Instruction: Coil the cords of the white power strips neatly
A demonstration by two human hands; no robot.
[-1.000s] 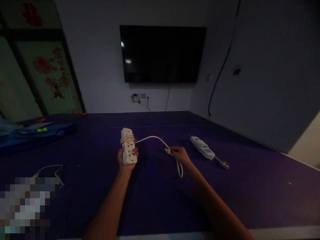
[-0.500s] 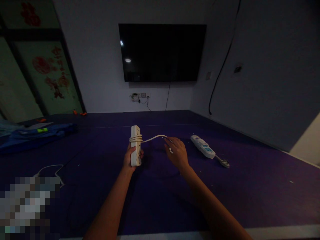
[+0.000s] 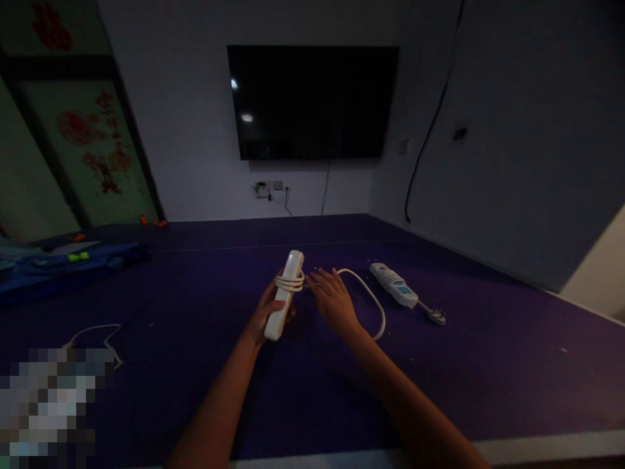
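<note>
My left hand [image 3: 265, 311] grips a white power strip [image 3: 284, 293] by its lower half and holds it tilted, edge on, above the purple floor mat [image 3: 488, 352]. Several turns of its white cord [image 3: 374, 301] are wound round the strip's middle. My right hand [image 3: 332, 299] is right beside the strip, fingers stretched toward the wound turns, with the cord running out from under it in a loop to the right. Whether the cord is pinched in those fingers is hidden.
A second white power strip [image 3: 393, 284] with a blue label and its plug [image 3: 436, 316] lie on the mat to the right. Another white cable [image 3: 97, 332] lies at the left. Blue bedding [image 3: 58, 264] is at the far left, a wall television [image 3: 312, 101] ahead.
The strip turned from sockets facing me to edge on and moved right. My right hand carried the cord round it and came up close; the loose loop now lies to the right.
</note>
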